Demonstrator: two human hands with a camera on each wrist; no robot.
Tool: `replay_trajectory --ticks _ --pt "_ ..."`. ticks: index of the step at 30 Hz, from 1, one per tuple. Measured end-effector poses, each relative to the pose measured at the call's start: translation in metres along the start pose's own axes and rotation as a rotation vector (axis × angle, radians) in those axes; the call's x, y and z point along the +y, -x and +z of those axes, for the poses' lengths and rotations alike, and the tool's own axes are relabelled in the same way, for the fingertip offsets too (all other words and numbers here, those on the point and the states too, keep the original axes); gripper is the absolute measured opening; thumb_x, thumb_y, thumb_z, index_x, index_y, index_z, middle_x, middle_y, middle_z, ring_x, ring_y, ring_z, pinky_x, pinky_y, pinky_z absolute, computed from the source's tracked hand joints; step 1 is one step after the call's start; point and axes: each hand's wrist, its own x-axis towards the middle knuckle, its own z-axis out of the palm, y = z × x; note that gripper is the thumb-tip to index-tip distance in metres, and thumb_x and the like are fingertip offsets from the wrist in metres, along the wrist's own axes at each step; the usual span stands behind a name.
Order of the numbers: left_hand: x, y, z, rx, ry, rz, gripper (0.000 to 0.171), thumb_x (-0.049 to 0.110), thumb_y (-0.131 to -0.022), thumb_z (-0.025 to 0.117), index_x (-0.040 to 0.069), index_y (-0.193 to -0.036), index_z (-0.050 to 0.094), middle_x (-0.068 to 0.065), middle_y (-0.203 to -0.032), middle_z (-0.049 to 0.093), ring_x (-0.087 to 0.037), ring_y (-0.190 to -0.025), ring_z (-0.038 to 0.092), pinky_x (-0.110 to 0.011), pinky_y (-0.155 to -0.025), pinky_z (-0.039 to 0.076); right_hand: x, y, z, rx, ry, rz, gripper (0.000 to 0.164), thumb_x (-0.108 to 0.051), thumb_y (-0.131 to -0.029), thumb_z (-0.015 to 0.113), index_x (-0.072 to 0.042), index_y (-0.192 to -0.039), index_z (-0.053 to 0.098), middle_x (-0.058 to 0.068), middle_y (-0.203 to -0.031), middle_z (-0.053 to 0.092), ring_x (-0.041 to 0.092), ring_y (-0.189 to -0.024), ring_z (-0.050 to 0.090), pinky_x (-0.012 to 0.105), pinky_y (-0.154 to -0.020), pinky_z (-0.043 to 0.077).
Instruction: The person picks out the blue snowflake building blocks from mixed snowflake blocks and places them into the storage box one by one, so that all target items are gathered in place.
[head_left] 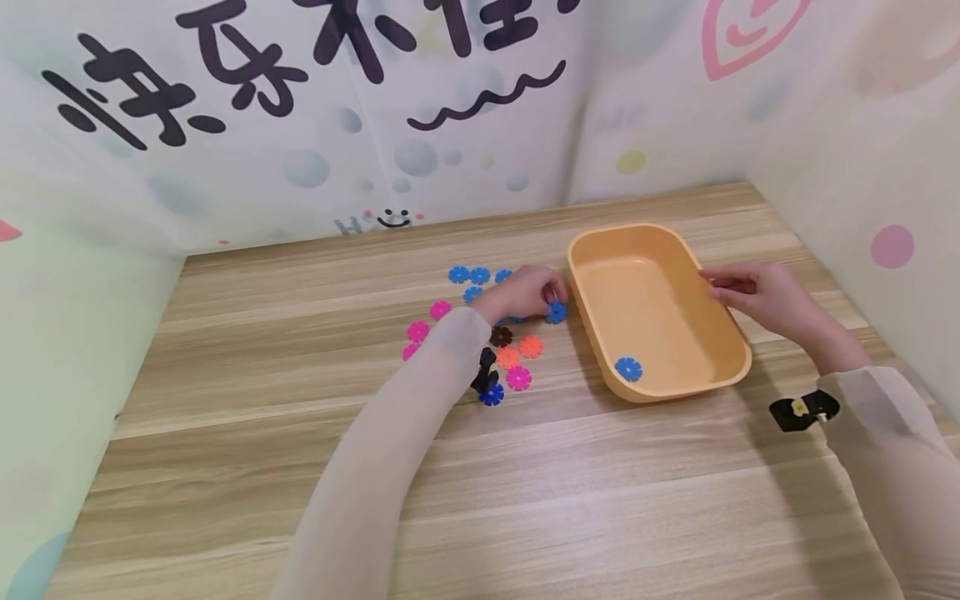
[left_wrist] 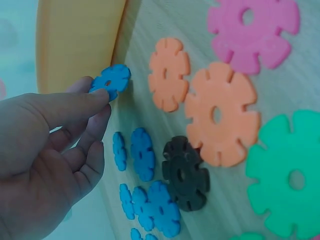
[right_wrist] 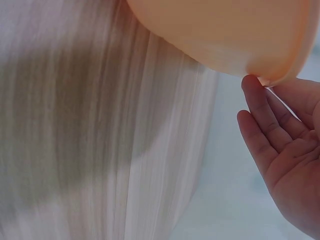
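My left hand (head_left: 527, 293) pinches a blue notched plastic disc (left_wrist: 112, 82) between thumb and fingers, just left of an orange-yellow plastic basin (head_left: 652, 312). Inside the basin, near its front left corner, lies another blue disc (head_left: 628, 369). My right hand (head_left: 765, 298) holds the basin's right rim, with the thumb on one side and fingertips on the other; its lower fingers stay extended in the right wrist view. Beneath and around the left forearm lie orange discs (left_wrist: 223, 115), a black disc (left_wrist: 185, 173), a green disc (left_wrist: 290, 175) and several blue and pink ones.
The discs rest flat on a wood-grain table (head_left: 225, 400), partly covered by the left sleeve (head_left: 405, 417). A printed white curtain (head_left: 480, 125) stands along the back edge, and another sheet (head_left: 885, 183) borders the right side.
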Motion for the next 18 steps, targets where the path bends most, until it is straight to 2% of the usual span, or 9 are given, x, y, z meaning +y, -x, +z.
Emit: replay_trajectory --ticks 9,18 --pt "0.005 0.004 -0.007 -0.018 0.006 0.023 0.021 -0.008 -0.085 0.054 -0.002 -0.103 0.063 -0.011 -0.101 0.060 -0.016 -0.092 0.053 -0.019 -0.078 0.043 0.000 0.000 0.000 -0.005 0.000 0.003 0.030 0.001 -0.087 0.058 0.010 -0.116 0.057 0.030 -0.109 0.057 -0.014 -0.076 0.052 0.007 -0.062 0.044" --pt "0.028 0.013 -0.022 -0.008 0.026 0.091 0.020 -0.008 -0.087 0.053 0.001 -0.100 0.066 -0.005 -0.096 0.061 -0.015 -0.088 0.054 -0.018 -0.075 0.045 -0.001 0.001 0.000 -0.003 -0.009 0.004 0.030 0.001 -0.087 0.058 0.010 -0.116 0.057 0.031 -0.111 0.057 -0.014 -0.077 0.052 0.007 -0.063 0.044"
